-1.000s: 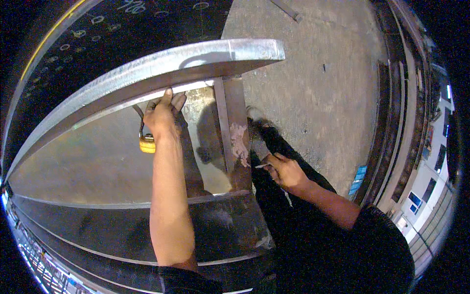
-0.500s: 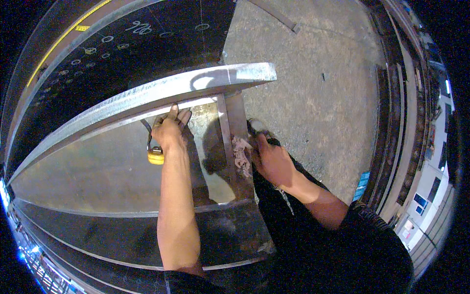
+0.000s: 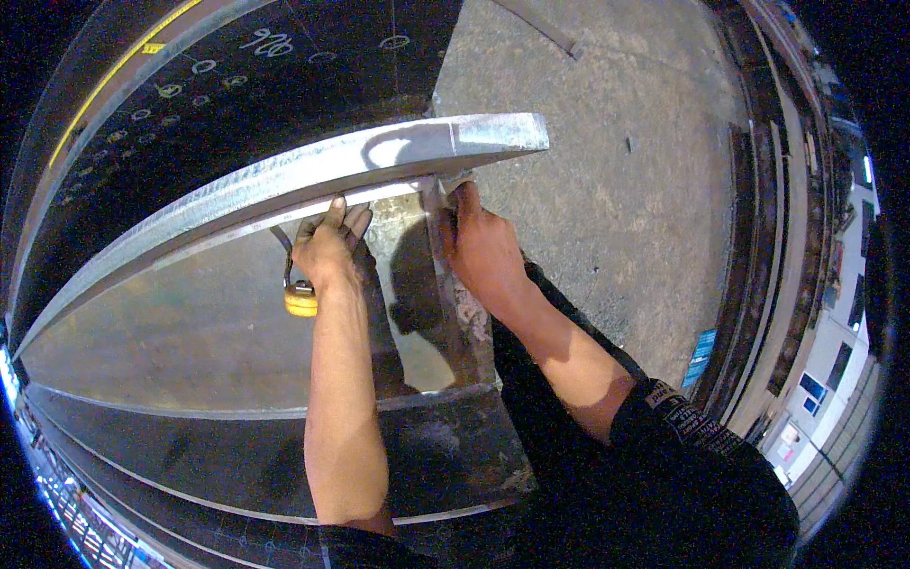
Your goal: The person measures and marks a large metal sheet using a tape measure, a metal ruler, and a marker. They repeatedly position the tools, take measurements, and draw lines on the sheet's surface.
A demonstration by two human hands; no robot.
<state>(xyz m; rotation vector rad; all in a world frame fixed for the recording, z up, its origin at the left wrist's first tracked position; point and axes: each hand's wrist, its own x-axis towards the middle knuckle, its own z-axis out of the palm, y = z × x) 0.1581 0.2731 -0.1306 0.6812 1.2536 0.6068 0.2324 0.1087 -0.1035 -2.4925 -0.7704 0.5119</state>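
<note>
My left hand (image 3: 327,248) is at the inside corner of a large steel beam (image 3: 313,166), under its bright upper flange. Its thumb and fingers hold a long pale ruler-like strip (image 3: 242,224) lying along that corner. Beside the wrist hangs a small yellow rounded thing (image 3: 300,302) with a dark strap; its kind is unclear. My right hand (image 3: 482,245) is closed at the beam's open end, fingers up just below the flange's tip. What it holds, if anything, is hidden.
A dark steel plate (image 3: 322,90) with chalk circles and marks stands beyond the flange. A yellow measuring tape (image 3: 104,100) runs along the far-left edge. Concrete floor (image 3: 607,190) lies to the right, with dark rails (image 3: 749,228) and a blue item (image 3: 701,356) past it.
My right hand has moved up and to the left, from beside the beam's end to just under the flange's tip. My left hand has stayed at the strip.
</note>
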